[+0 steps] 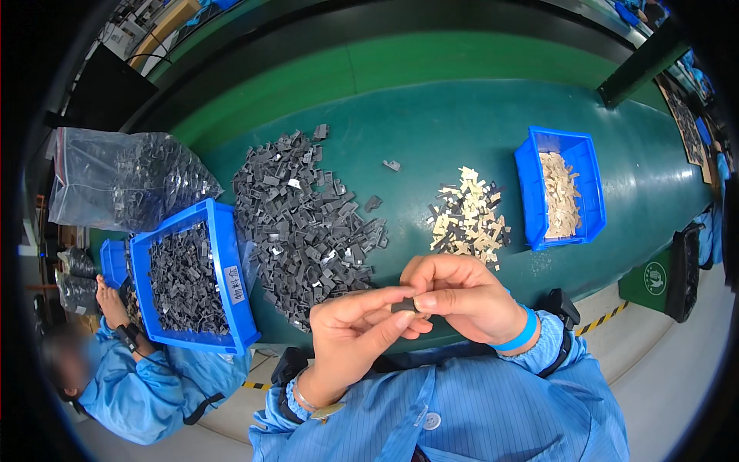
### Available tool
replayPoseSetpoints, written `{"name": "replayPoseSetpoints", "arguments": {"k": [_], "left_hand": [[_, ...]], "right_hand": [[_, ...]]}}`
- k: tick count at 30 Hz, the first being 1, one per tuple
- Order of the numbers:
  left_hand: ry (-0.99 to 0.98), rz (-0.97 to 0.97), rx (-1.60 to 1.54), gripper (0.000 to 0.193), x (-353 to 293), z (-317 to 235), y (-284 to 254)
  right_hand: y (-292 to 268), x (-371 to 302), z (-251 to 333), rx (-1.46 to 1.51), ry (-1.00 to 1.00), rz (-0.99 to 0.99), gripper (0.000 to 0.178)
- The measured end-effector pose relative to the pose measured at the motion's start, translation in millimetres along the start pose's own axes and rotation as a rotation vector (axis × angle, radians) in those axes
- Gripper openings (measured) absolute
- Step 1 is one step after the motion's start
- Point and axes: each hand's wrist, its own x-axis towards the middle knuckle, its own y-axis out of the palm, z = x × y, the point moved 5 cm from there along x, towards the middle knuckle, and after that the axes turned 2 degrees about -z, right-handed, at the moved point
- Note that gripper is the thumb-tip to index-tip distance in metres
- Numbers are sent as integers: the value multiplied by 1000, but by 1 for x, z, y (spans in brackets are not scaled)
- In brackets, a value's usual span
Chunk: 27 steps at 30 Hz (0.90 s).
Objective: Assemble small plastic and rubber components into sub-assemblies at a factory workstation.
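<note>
Close to my body, above the near edge of the table, my two hands meet around a small dark grey plastic part (403, 306). My left hand (356, 327) pinches it between thumb and fingers. From the other side, my right hand (471, 306) has its thumb and forefinger closed at the part's right end; the fingertips cover some of it. Beyond my left hand spreads a large heap of dark grey plastic parts (300, 219). Past my right hand lies a smaller pile of cream and black flat pieces (468, 219).
A blue bin (599, 189) of beige pieces stands at right. At left are a blue bin (245, 308) of dark parts and a clear plastic bag (85, 181). Two loose grey parts lie on the green table (431, 115). A co-worker in a blue smock (138, 393) is at far left.
</note>
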Motion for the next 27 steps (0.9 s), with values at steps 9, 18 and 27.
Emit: {"name": "replayPoseSetpoints", "arguments": {"k": [9,18,27], "left_hand": [[509,75,900,44,-5,-29,15],[383,6,632,29,-4,-23,4],[-259,-57,-335,26,-8,16,-3]], "right_hand": [[2,0,-4,-321,10,24,6],[6,-1,0,-130,-36,36,11],[3,-2,13,-806,-590,-131,15]]}}
